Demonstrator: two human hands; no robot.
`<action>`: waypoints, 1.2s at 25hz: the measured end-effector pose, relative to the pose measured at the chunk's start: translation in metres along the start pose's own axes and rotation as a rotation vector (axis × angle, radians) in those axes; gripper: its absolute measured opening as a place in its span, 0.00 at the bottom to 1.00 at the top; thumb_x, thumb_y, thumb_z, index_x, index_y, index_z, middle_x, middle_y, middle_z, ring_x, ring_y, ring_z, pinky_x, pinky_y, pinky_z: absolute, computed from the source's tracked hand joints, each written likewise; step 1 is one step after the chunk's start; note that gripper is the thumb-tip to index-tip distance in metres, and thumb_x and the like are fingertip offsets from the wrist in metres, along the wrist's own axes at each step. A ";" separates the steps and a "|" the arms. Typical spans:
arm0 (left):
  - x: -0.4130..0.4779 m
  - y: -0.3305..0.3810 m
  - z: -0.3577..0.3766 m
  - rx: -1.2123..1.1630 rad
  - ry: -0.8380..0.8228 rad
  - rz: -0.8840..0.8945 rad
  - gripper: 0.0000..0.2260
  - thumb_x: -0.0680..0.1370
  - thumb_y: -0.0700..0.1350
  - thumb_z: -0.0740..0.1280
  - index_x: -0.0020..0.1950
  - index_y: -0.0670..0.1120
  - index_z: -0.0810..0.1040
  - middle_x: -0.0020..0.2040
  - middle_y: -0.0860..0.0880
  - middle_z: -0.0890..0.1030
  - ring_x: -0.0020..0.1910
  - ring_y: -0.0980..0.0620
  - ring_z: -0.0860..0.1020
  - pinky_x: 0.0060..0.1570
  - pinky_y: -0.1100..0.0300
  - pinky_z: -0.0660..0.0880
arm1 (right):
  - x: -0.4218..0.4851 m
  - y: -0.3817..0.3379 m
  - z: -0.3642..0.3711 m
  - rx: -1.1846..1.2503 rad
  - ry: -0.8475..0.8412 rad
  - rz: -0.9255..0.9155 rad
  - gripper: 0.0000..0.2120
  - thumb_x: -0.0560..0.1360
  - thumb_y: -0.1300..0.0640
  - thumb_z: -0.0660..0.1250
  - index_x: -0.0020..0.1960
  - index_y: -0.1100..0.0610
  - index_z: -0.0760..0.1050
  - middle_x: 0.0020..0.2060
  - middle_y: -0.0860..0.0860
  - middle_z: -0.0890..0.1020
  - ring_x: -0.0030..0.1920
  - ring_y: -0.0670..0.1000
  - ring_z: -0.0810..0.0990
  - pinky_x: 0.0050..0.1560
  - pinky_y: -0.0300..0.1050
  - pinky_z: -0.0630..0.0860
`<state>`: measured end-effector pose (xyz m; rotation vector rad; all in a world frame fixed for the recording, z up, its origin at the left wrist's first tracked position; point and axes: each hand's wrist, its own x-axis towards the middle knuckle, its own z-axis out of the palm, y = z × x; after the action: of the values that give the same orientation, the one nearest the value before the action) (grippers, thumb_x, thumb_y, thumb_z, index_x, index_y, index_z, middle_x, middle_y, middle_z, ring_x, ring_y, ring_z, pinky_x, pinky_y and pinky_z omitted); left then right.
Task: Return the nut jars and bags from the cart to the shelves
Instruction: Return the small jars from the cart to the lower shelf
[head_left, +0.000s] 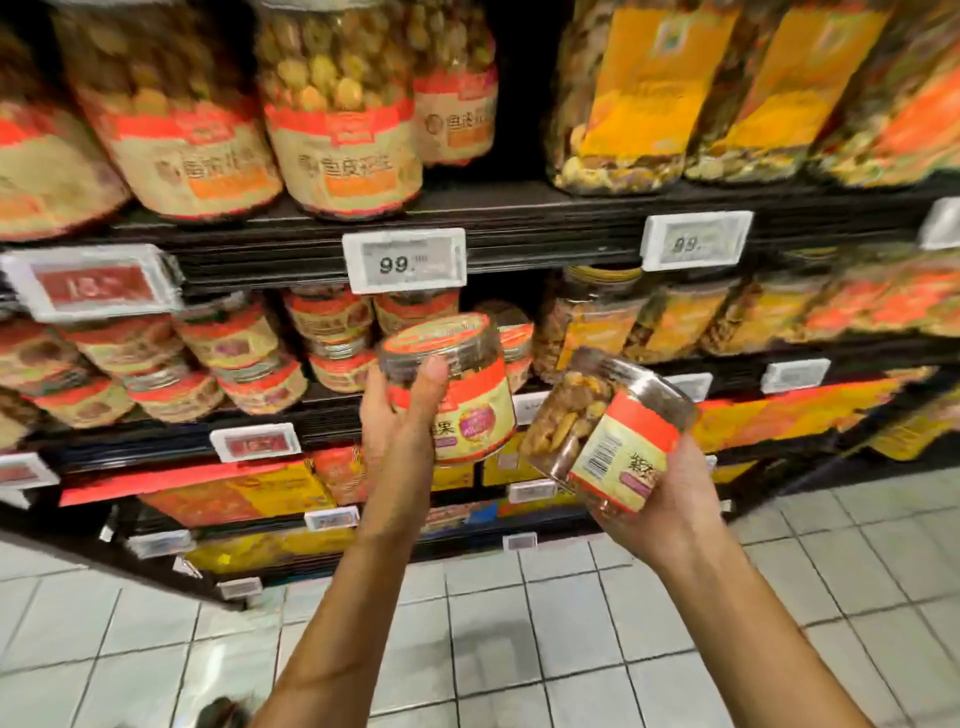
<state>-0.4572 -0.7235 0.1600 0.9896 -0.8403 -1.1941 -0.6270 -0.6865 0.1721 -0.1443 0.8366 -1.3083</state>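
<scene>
While the shelves (467, 213) stand full, each hand is clamped on a jar: the left hand (400, 415) holds the upright jar (457, 389), the right hand (660, 499) the tilted jar (602, 421). Likely stiff, smooth, light plastic; grip around the labelled wall, not the lid.

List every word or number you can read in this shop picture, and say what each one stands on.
"99." – white price tag on the upper shelf edge
"99." – second white price tag, further right
"18" – red price tag at left, remainder blurred
Jar labels, held jars included, and the lower tags: too blurred.
</scene>
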 end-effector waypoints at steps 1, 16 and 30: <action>0.006 -0.004 0.009 0.017 0.009 0.088 0.26 0.64 0.61 0.72 0.57 0.49 0.75 0.52 0.49 0.82 0.53 0.50 0.81 0.51 0.53 0.77 | 0.009 -0.003 -0.009 0.009 -0.019 -0.002 0.19 0.74 0.49 0.61 0.30 0.55 0.81 0.29 0.51 0.82 0.28 0.51 0.82 0.29 0.42 0.78; 0.073 -0.064 0.069 0.436 0.256 0.565 0.28 0.63 0.65 0.68 0.52 0.46 0.68 0.50 0.47 0.79 0.51 0.49 0.79 0.54 0.50 0.76 | 0.079 -0.006 -0.063 -0.026 -0.115 0.112 0.19 0.77 0.47 0.57 0.35 0.53 0.79 0.31 0.51 0.81 0.28 0.51 0.82 0.30 0.45 0.80; 0.088 -0.080 0.092 0.952 0.538 0.636 0.41 0.71 0.65 0.58 0.68 0.30 0.64 0.64 0.28 0.65 0.64 0.31 0.63 0.65 0.49 0.54 | 0.087 -0.031 -0.073 -0.023 -0.039 0.110 0.21 0.79 0.47 0.55 0.34 0.53 0.79 0.30 0.51 0.82 0.28 0.52 0.82 0.28 0.44 0.78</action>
<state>-0.5537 -0.8314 0.1193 1.5369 -1.1704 0.0937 -0.6945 -0.7471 0.0967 -0.1399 0.8156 -1.1894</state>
